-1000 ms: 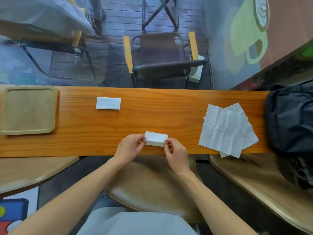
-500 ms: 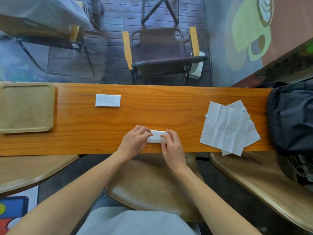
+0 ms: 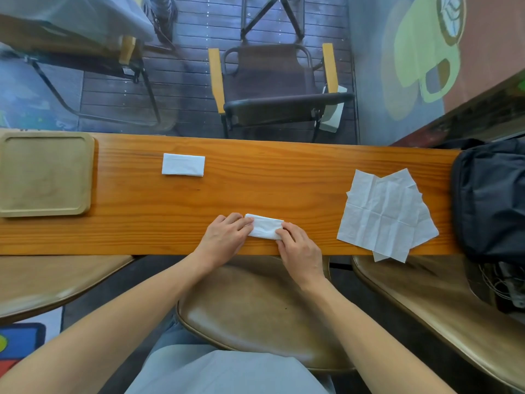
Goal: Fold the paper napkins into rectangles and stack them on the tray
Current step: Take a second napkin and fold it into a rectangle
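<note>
A small folded white napkin (image 3: 264,227) lies on the wooden table (image 3: 255,180) near its front edge. My left hand (image 3: 224,237) presses on its left end and my right hand (image 3: 298,248) on its right end, fingers flat on the paper. Another folded napkin (image 3: 183,164) rests farther back, left of centre. A loose pile of unfolded napkins (image 3: 386,214) sits at the right, hanging slightly over the front edge. The tan wooden tray (image 3: 45,173) stands at the far left with nothing on it.
A black bag (image 3: 491,200) sits at the table's right end. Brown seats lie below the front edge. A chair (image 3: 272,89) stands beyond the far edge.
The napkin was held up between both hands' fingertips; now it lies flat on the table with both hands pressing on its ends.
</note>
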